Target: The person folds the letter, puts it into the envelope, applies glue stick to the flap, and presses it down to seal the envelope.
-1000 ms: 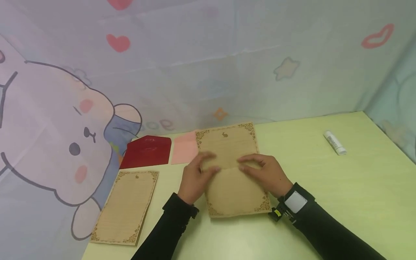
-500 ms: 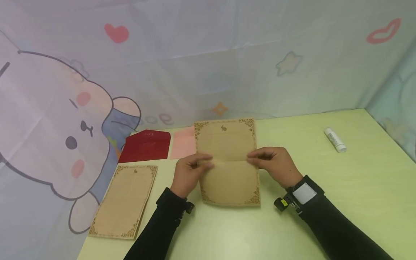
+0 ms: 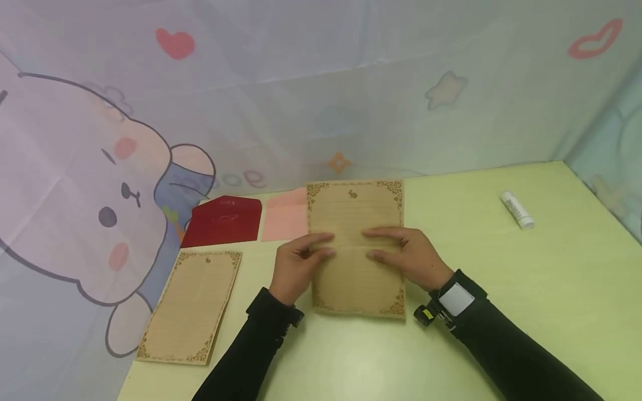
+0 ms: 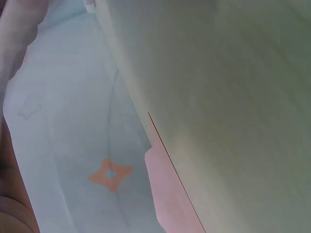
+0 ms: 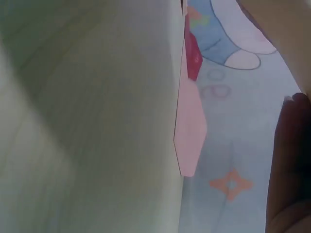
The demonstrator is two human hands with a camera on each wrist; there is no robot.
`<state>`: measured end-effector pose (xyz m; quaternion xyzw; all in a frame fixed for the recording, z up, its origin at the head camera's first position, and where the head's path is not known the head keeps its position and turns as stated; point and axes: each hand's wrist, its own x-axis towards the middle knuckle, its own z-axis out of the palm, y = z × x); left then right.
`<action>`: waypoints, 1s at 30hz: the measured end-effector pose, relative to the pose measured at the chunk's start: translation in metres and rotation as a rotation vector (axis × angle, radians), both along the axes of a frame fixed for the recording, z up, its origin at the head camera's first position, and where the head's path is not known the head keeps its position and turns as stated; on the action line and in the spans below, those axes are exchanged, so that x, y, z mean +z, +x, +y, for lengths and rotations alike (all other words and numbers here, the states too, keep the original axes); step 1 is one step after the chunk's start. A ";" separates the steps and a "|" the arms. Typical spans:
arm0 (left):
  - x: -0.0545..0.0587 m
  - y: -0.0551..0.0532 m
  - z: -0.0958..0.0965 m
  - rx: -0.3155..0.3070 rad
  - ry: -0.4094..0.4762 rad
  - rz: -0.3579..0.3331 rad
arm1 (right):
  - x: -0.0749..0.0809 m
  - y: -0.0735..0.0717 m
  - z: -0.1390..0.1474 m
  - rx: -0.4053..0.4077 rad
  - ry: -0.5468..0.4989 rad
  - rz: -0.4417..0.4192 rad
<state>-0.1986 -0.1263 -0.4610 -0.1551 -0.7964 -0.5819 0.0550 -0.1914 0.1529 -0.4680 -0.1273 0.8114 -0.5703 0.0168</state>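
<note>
A tan sheet of letter paper [image 3: 353, 284] with ornate corners and a small rabbit at its top is held up in the head view. A crease crosses its middle. My left hand [image 3: 299, 267] holds its left side, thumb and index finger showing on the near face. From the right, my right hand [image 3: 421, 259] grips it likewise, fingertips further inward on the sheet. The other fingers are mostly hidden behind the paper. In the wrist views, only parts of the left hand [image 4: 17, 213] and right hand [image 5: 291, 165] show, dark and blurred.
A second tan letter sheet [image 3: 193, 306] lies at the table's left. Behind it are a red envelope [image 3: 223, 223] and a pink envelope [image 3: 285, 217], partly covered by the held paper. A white glue stick [image 3: 516, 209] lies back right. A printed cloth [image 3: 301, 83] hangs behind.
The sheet has straightened from a slight tilt. My right hand first drew out to the right edge, then came back inward over the paper. My left hand shifted only slightly.
</note>
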 end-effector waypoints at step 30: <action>0.003 -0.002 -0.005 0.076 -0.010 -0.040 | 0.007 -0.005 0.027 -0.045 -0.047 0.009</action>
